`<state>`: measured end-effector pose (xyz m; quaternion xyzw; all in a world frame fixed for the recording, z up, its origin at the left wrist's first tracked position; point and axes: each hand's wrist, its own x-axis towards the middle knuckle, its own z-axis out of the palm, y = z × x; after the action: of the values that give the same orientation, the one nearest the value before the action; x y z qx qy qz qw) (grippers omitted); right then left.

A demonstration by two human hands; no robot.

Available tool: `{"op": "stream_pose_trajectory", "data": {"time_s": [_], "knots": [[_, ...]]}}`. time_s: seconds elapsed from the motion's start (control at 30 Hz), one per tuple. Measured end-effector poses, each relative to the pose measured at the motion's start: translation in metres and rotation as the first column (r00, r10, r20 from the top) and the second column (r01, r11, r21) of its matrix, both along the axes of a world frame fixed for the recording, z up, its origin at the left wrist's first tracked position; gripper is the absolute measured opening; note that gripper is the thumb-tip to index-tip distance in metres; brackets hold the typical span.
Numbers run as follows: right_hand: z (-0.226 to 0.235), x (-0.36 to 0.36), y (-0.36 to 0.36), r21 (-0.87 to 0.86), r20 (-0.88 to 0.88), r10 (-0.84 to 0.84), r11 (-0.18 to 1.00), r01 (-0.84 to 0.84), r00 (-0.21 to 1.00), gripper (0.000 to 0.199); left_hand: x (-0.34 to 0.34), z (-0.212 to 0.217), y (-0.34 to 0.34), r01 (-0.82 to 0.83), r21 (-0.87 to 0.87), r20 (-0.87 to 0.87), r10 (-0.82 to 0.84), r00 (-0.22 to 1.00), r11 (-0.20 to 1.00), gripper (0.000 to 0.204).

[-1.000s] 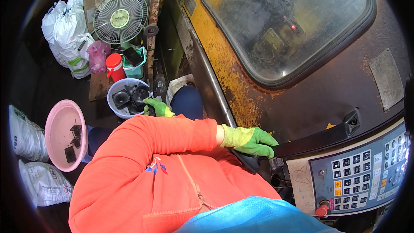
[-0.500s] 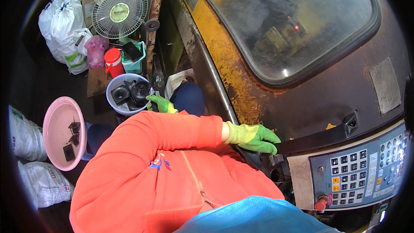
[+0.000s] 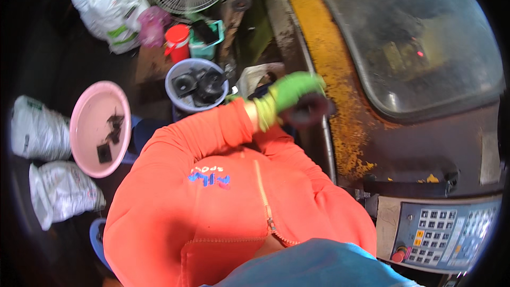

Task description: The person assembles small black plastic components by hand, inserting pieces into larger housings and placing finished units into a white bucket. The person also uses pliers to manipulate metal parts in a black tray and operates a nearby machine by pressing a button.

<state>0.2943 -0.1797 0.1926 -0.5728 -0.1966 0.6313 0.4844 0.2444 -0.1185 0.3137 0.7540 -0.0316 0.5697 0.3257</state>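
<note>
My left hand (image 3: 295, 93), in a green and yellow glove, is raised beside the yellow, rusty edge of a machine. It is closed on a dark round part with a hole in its middle (image 3: 308, 109), blurred by motion. My right arm (image 3: 273, 134) passes behind the left forearm. Only a small bit of glove, seemingly my right hand (image 3: 232, 93), shows beside a lavender bowl (image 3: 178, 100); its fingers are hidden. Several black moulded parts (image 3: 201, 86) with round, funnel-like openings lie in that bowl.
A pink basin (image 3: 87, 127) with dark pieces stands at the left, beside white sacks (image 3: 42, 130). A fan (image 3: 194, 2), a red jug (image 3: 178, 42) and a teal basket (image 3: 204, 50) are farther off. At the right are the machine's window (image 3: 419, 85), a black handle (image 3: 404, 187) and a button panel (image 3: 435, 234).
My left hand has left the machine's black handle and moved up and left; a dark round part now shows in it. My right hand has become mostly hidden. The whole view has shifted.
</note>
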Motion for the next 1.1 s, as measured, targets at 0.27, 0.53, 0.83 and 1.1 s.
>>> {"op": "stream_pose_trajectory", "data": {"time_s": [0.27,0.53,0.83,1.1], "knots": [[-0.038,-0.031,0.067,-0.086,-0.236,0.163,0.978,-0.188,0.958,0.016,-0.150,-0.068,0.075,-0.537,-0.366,-0.207,0.496,0.843,0.760,0.040],[-0.009,0.016,0.068,0.127,-0.354,0.229,0.972,-0.196,0.907,0.032,-0.293,-0.134,0.033,-0.952,-0.159,-0.577,0.758,0.304,0.261,0.037],[-0.009,-0.012,0.057,-0.054,-0.149,0.273,0.957,-0.284,0.950,0.032,-0.333,-0.127,0.005,-0.673,-0.738,-0.401,0.774,0.491,0.044,0.078],[0.037,-0.089,0.073,0.164,0.000,0.305,0.939,-0.301,0.952,0.040,-0.237,-0.078,-0.001,-0.742,-0.249,-0.435,0.613,0.660,0.623,0.086]]}}
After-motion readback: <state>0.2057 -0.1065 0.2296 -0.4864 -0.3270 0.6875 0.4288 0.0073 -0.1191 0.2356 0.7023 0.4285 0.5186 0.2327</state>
